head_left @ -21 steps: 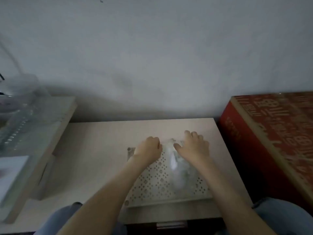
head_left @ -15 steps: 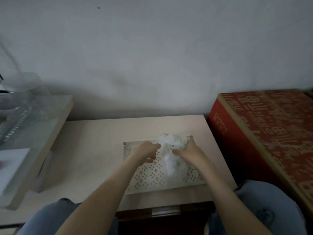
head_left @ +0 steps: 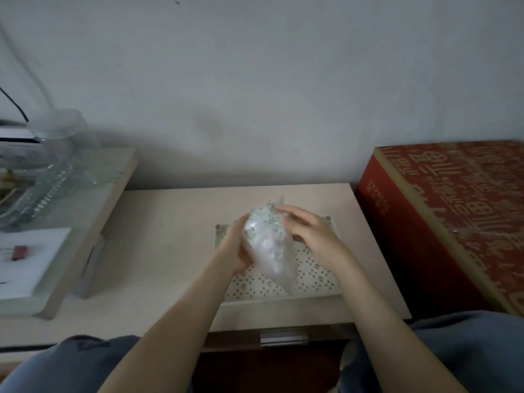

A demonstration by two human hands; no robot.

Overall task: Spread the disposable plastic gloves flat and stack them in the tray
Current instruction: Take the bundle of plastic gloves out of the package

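A crumpled bundle of clear plastic gloves (head_left: 268,245) with small green print near its top hangs lifted above the white perforated tray (head_left: 314,276). My left hand (head_left: 235,248) grips the bundle from the left and below. My right hand (head_left: 309,234) rests on its upper right side, fingers curled over the plastic. The bundle's lower tail droops down to the tray floor. The tray sits on the small beige table (head_left: 158,251), and my hands hide its far middle part.
A big red printed cardboard box (head_left: 453,211) stands close on the right of the table. A raised shelf (head_left: 71,222) on the left carries glass jars (head_left: 54,154) and a white sheet with a red clip (head_left: 18,252). The wall is just behind. My knees are below the table's front edge.
Both hands have lifted the glove bundle up off the tray floor and gathered it between them. The camera has shifted a little.
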